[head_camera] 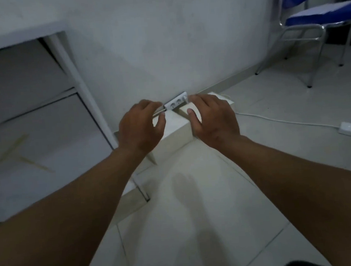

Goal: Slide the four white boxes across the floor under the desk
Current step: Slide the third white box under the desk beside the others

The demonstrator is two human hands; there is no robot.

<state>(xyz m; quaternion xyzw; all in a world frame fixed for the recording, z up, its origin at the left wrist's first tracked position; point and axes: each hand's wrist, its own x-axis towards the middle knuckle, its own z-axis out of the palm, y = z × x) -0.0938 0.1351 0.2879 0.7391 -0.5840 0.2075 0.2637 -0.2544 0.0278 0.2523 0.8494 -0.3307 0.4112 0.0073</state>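
L hand [140, 125], R hand [212, 117], fingers spread over box [175, 130]

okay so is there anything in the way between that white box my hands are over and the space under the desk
Possibly the desk's white leg. It stands just left of the white box, between it and the opening under the desk. A power strip lies against the wall behind the box, out of the path. Left hand and right hand are both open.

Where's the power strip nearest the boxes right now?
In the head view, the power strip lies centre frame at the wall's base, just behind the white boxes, between the left hand and right hand.
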